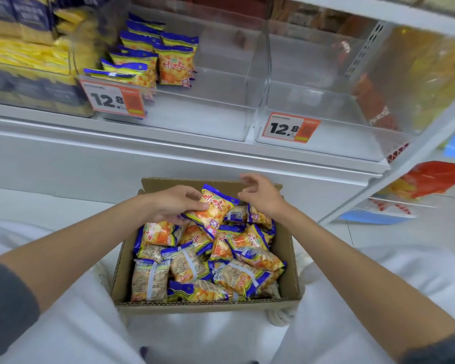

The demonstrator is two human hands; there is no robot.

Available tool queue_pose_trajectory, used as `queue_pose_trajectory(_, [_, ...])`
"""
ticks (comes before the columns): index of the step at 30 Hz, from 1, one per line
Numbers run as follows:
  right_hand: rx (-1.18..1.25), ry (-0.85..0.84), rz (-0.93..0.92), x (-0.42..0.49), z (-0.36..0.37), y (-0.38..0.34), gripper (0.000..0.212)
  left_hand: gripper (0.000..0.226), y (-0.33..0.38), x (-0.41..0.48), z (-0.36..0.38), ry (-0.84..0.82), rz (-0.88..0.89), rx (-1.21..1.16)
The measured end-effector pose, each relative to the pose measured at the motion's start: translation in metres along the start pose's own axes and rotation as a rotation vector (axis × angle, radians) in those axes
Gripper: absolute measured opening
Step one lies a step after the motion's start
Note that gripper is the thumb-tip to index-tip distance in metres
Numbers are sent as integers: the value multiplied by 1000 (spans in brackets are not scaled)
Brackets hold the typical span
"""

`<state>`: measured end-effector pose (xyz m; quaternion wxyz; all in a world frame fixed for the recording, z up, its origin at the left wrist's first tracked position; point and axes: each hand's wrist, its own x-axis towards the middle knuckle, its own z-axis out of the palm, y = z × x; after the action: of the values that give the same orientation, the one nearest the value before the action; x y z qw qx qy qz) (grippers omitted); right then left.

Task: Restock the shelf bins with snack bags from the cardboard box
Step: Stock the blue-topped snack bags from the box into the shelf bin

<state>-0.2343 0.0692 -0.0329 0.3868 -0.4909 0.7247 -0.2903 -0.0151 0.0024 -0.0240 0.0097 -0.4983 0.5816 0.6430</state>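
Snack bags (212, 209) orange w/ blue edges; cardboard box (289, 248) brown; price tags (290, 127) white/orange.

We face a white metal shelf unit (116, 153) standing on a pale tiled floor (365, 237), its white upright (428, 132) slanting at our right.

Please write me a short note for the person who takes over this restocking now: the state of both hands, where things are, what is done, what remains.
Left hand: grips one snack bag above the cardboard box.
Right hand: beside that bag, fingers loosely curled, holds nothing.
Done: a row of bags stands at the left side of the left clear bin.
Left to do: loose bags fill the box; the rest of the left bin and the right clear bin hold none.
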Motion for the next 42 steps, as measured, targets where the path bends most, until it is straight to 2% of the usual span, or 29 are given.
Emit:
queue_pose_trajectory(3, [-376,29,71,6,8,39,14,40,-2,6,3,13,-49,-48])
queue_pose_trajectory(6, [-609,-65,111,4,26,64,40,49,-8,11,5,17,-79,-86])
queue_pose_trajectory(9, [-516,10,13,3,33,68,58,50,-13,14,5,50,-97,-151])
queue_pose_trajectory(12, [-410,63,82,-2,32,65,82,45,-16,16,4,33,-130,-200])
queue_pose_trajectory(15, [-408,78,86,-12,27,51,80,36,-16,17,5,32,-145,-235])
queue_pose_trajectory(18, [-283,94,-62,-25,24,23,74,30,-14,15,4,86,-163,-269])
queue_pose_trajectory(21, [-313,102,-429,-40,22,-2,56,31,-6,11,0,101,-143,-289])
queue_pose_trajectory(23, [-392,94,-641,-44,23,-11,53,38,2,5,0,4,-101,-308])
queue_pose_trajectory(25, [-349,55,-708,-46,28,-19,64,45,9,-1,2,-98,-59,-298])
queue_pose_trajectory(27, [-243,11,-685,-45,34,-25,76,42,10,-2,4,-97,-16,-295])
queue_pose_trajectory(29, [-140,33,-605,-43,35,-31,83,43,9,0,4,-4,11,-317])
queue_pose_trajectory(32, [18,56,-295,-29,29,-36,93,48,8,5,0,110,67,-351])
queue_pose_trajectory(35, [292,-164,5,-10,20,-36,109,54,11,5,-2,81,119,-398])
queue_pose_trajectory(38, [347,-291,13,2,17,-39,101,62,17,-1,-2,72,209,-257])
queue_pose_trajectory(40, [295,-221,5,5,16,-52,92,64,25,-7,-4,136,284,-111])
queue_pose_trajectory(42, [327,-183,-36,11,12,-68,82,57,35,-14,-12,214,368,-6])
